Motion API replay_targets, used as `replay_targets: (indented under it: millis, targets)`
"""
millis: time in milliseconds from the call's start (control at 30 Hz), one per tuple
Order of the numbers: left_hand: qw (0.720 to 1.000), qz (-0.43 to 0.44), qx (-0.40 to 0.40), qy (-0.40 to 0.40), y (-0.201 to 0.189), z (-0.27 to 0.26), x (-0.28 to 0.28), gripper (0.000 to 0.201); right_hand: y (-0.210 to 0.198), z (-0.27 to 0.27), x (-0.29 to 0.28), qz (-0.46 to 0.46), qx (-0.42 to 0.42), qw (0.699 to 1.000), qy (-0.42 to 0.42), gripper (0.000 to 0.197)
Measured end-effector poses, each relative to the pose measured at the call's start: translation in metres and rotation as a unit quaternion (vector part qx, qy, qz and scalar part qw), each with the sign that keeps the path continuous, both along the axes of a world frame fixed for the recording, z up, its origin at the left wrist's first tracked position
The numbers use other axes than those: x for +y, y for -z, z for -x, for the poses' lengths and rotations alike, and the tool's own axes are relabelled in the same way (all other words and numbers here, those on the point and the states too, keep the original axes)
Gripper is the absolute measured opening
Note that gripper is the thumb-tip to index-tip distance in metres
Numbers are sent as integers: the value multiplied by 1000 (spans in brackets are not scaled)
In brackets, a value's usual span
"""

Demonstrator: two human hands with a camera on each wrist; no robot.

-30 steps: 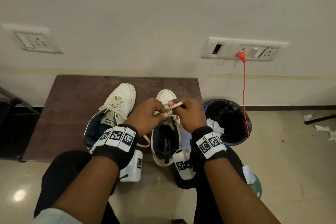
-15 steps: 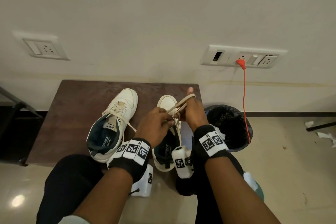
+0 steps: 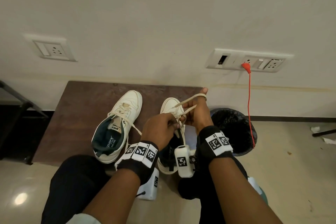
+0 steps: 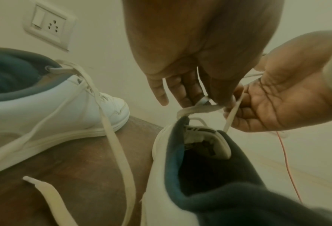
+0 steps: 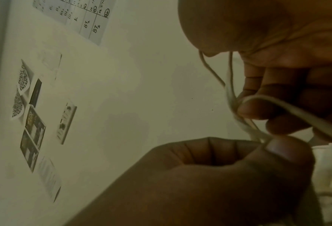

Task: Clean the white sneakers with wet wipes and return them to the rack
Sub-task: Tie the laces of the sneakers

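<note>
Two white sneakers with dark green lining stand on a brown low table [image 3: 76, 114]. The left sneaker [image 3: 118, 125] lies unlaced, its laces trailing [image 4: 120, 152]. Both hands work over the right sneaker [image 3: 170, 105], whose opening shows close up [image 4: 180, 175]. My right hand [image 3: 189, 114] holds its cream lace [image 3: 192, 97] in a loop round the raised thumb, with curled fingers [image 5: 257, 107] gripping the strands. My left hand [image 3: 175, 123] pinches the same lace [image 4: 200, 109] just above the tongue. No wet wipe is in either hand.
A black-lined bin [image 3: 234, 129] stands right of the table, with an orange cable [image 3: 250, 107] hanging over it from a wall socket [image 3: 247, 62]. A white and green pack [image 3: 258, 187] peeks out behind my right arm. A dark metal frame [image 3: 18, 107] stands at left.
Both hands rose from the shoe's tongue. The right thumb lifted up and away, drawing the lace into a long loop, while the left hand closed in beside it.
</note>
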State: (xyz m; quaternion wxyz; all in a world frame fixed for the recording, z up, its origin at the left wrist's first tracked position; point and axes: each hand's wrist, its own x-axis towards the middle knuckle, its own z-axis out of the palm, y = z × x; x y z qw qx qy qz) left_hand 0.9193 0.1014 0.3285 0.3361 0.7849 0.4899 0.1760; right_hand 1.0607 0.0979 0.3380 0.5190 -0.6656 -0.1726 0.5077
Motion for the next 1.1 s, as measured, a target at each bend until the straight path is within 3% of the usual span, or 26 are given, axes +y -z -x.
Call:
replay_targets:
  millis: [167,367,467,667,833,967,1100]
  targets:
    - [1000,-11,-8,-14,-2,-1,4,19,-7,6,1,-18,-19,999,-23,82]
    - [997,21,-72,-32,-2,-4,9,36,1,3,-1,-29,-48,998,-35,83]
    - [996,-49,-74,-30,-4,0,8,42,3,-1,-3,-30,-69,997,-36,87]
    - [979,-189,59,-51,-8,17,17,23,3,-7,-7,-24,-143,989,-9,87]
    - [953,-225,194,-58,-7,46,31,11,10,-21,-16,1,-201,979,39,77]
    - [941,-168,282,-85,-4,69,35,19,29,-41,-33,78,-231,967,68,69]
    - [932,-115,334,-85,3,77,25,21,57,-65,-57,172,-204,960,86,62]
